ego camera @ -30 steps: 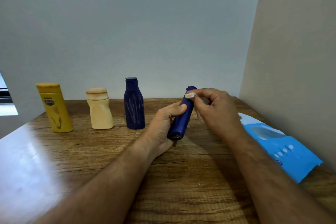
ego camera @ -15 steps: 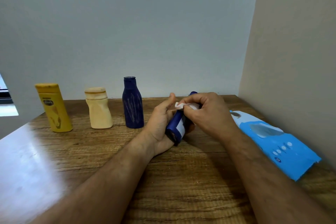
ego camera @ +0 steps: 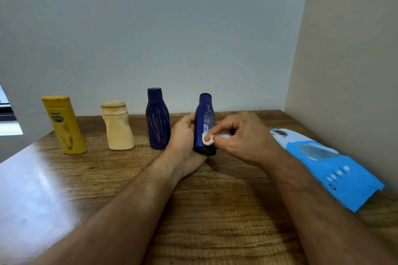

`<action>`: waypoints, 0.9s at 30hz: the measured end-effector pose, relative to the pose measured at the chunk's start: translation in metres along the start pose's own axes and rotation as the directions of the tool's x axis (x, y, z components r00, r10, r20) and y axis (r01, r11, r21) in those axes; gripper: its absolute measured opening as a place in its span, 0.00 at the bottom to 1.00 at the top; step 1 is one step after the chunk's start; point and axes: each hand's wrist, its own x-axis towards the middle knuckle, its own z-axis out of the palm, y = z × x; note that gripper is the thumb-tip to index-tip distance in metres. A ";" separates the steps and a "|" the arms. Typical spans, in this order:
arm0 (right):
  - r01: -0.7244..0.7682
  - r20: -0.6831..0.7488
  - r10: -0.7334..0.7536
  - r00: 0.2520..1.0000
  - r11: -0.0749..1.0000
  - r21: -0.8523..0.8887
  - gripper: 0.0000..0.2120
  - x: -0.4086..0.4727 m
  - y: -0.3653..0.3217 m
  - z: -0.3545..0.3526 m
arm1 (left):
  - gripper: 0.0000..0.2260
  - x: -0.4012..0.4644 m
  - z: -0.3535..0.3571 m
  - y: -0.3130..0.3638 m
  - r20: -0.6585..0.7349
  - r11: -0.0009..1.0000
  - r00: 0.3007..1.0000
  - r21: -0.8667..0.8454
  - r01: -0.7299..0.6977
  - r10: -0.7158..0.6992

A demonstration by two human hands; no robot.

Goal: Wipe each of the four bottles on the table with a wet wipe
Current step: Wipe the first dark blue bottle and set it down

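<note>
Two hands: left (ego camera: 183, 135) grips blue bottle (ego camera: 204, 122), right fingers (ego camera: 217, 133) pinch wipe (ego camera: 207, 139) against it

Left hand (ego camera: 183, 140) cupped with fingers curled, right hand (ego camera: 241, 137) pinching with fingertips (ego camera: 212, 137), forearms extended forward

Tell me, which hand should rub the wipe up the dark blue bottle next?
The right hand, probably. It already pinches the wet wipe against the held blue bottle, near the bottom. The left hand grips that bottle upright, so it is busy.
</note>
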 end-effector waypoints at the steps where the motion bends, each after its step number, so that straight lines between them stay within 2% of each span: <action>1: -0.007 -0.056 0.006 0.998 1.000 -0.017 0.05 0.001 0.000 0.002 | 0.21 0.000 0.000 -0.001 -0.001 1.000 1.000 0.009 0.004 -0.004; 3: -0.014 -0.159 0.006 0.987 0.999 -0.052 0.07 0.004 0.000 0.005 | 0.22 -0.001 0.002 -0.003 0.019 1.000 1.000 0.014 0.012 -0.013; 5: 0.006 -0.190 -0.013 0.982 0.999 -0.035 0.08 0.004 -0.001 0.007 | 0.20 -0.001 0.003 -0.005 0.038 1.000 0.999 0.013 0.015 -0.015; 11: 0.005 0.131 -0.009 0.991 0.999 0.032 0.06 -0.004 -0.008 -0.003 | 0.21 0.002 0.005 -0.008 -0.042 0.997 0.999 0.073 0.033 -0.030; 13: -0.006 0.087 0.003 0.996 0.999 0.035 0.05 -0.002 -0.006 -0.002 | 0.21 0.002 0.005 -0.009 -0.042 0.996 0.999 0.078 0.036 -0.032; 18: -0.017 -0.255 0.016 0.967 1.000 -0.005 0.09 0.004 0.001 0.003 | 0.22 -0.001 0.006 -0.010 0.047 0.993 0.999 0.113 0.020 -0.026; 19: 0.002 -0.255 0.002 0.967 1.000 0.015 0.10 0.003 0.001 0.002 | 0.24 -0.001 0.006 -0.010 0.062 0.992 0.998 0.129 0.008 -0.016; 21: 0.037 -0.143 -0.029 0.989 0.998 0.055 0.10 0.000 0.000 -0.001 | 0.28 0.000 0.005 -0.011 0.078 0.985 0.997 0.169 -0.014 0.001; 23: 0.083 -0.040 -0.085 0.996 0.996 -0.029 0.09 -0.003 -0.001 -0.001 | 0.28 0.000 0.003 -0.010 0.067 0.981 0.998 0.191 -0.020 0.007; 25: 0.094 -0.038 -0.098 0.994 0.991 -0.093 0.08 -0.001 0.001 0.000 | 0.28 0.001 0.002 -0.009 0.056 0.984 0.998 0.173 -0.031 0.021; 27: 0.068 -0.121 -0.087 0.989 0.986 -0.153 0.08 0.002 0.004 0.002 | 0.27 0.003 0.001 -0.008 0.057 0.987 0.998 0.154 -0.046 0.037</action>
